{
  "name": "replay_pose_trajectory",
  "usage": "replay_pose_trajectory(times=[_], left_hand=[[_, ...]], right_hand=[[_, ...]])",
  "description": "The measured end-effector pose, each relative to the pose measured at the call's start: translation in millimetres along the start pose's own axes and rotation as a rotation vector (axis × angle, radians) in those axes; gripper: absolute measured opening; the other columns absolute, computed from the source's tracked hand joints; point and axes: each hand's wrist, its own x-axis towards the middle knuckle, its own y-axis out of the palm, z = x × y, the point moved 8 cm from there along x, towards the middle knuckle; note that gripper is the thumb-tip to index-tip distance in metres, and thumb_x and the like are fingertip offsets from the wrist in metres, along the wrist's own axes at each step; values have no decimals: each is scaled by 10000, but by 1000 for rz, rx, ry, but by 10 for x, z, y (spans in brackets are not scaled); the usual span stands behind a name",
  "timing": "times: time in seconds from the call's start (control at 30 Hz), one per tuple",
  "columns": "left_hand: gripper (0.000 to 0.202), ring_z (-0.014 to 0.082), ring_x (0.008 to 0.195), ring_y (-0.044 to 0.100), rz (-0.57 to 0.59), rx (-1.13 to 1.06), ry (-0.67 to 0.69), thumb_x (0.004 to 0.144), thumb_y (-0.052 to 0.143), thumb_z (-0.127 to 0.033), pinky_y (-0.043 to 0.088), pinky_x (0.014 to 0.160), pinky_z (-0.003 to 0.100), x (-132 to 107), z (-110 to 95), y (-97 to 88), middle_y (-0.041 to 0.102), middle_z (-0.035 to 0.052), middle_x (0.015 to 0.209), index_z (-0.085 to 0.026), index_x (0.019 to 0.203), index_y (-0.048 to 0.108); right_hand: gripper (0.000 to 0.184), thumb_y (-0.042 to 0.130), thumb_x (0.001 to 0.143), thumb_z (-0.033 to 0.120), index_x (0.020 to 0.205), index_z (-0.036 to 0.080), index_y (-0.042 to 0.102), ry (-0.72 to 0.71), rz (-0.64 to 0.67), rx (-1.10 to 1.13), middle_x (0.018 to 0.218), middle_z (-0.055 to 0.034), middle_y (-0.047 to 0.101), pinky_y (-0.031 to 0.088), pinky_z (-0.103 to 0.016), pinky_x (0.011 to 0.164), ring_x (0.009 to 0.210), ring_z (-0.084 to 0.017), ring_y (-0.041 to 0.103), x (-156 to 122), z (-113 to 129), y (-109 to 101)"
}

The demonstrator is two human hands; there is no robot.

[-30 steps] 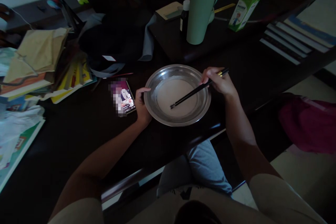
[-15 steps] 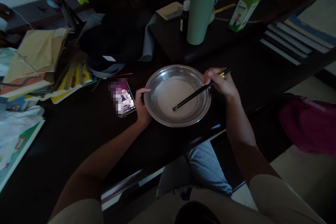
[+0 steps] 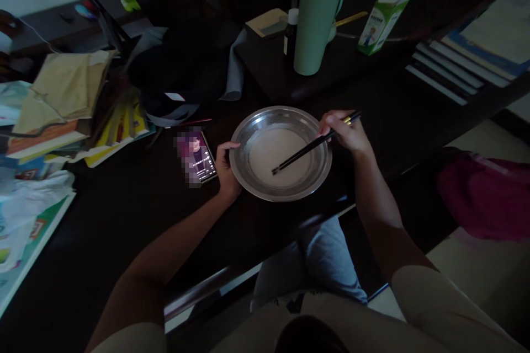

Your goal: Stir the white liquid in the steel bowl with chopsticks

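A round stainless steel bowl (image 3: pixel 281 193) sits on the dark table, with a pale, milky-looking mixture (image 3: pixel 275 149) in it. My left hand (image 3: pixel 227 171) grips the bowl's left side, its thumb over the rim and the other fingers hidden below. Black chopsticks (image 3: pixel 306 149) with gold bands are pinched in my right hand (image 3: pixel 345 129) at the bowl's right edge. They slant down to the left, and their tips touch the mixture or hover just over it; I cannot tell which. A lit phone (image 3: pixel 199 157) lies beside my left hand.
Stacked books and papers (image 3: pixel 62 94) crowd the left, with a dark cloth bag (image 3: pixel 178 66) behind the phone. Farther back stand a green tumbler (image 3: pixel 321 16), a small dark bottle (image 3: pixel 291 33) and a green-white carton (image 3: pixel 379 25). More books (image 3: pixel 467 60) lie at the right.
The view has shifted slightly. The phone screen shows a different picture. Both hands keep their hold, and the chopsticks stay at nearly the same slant.
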Motion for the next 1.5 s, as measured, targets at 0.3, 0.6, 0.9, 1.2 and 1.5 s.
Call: replay_pose_trajectory(times=[0.3,0.6,0.9,1.2,1.5], left_hand=[[238,159,842,648,-14,-27,-18,802,888,-335,537,762,292,12,44,-1,681,-19,920,-266,946,711],[199,169,817,622,-28,20,-53,778,834,-281,512,759,308,44,45,-17,671,-13,896,-258,911,688],[243,171,826,612,-27,-1,-80,768,857,-298,495,770,299,39,75,-24,670,-12,904,-250,919,674],[203,173,826,615,-9,2,-56,787,834,-308,505,753,307,29,40,-8,686,-2,922,-267,939,705],[272,209,939,675,-102,56,-4,825,862,-396,562,901,375,14,41,-47,696,11,980,-286,1037,732]], right_hand=[[606,789,791,784,540,245,672,-34,-199,16,541,-7,669,367,-272,412,439,-103,484,31,1,-189],[566,837,715,807,622,255,754,0,-13,-36,575,-17,706,484,-306,451,491,-147,607,20,-42,0],[661,756,800,812,495,239,638,-33,-171,40,466,1,608,352,-266,383,403,-103,486,46,-46,-176],[543,816,775,775,584,270,753,-21,-141,-16,612,-11,745,424,-278,432,473,-113,560,24,-3,-99],[530,798,800,763,636,259,771,43,37,-68,621,-9,737,486,-273,486,540,-129,621,-13,15,97]])
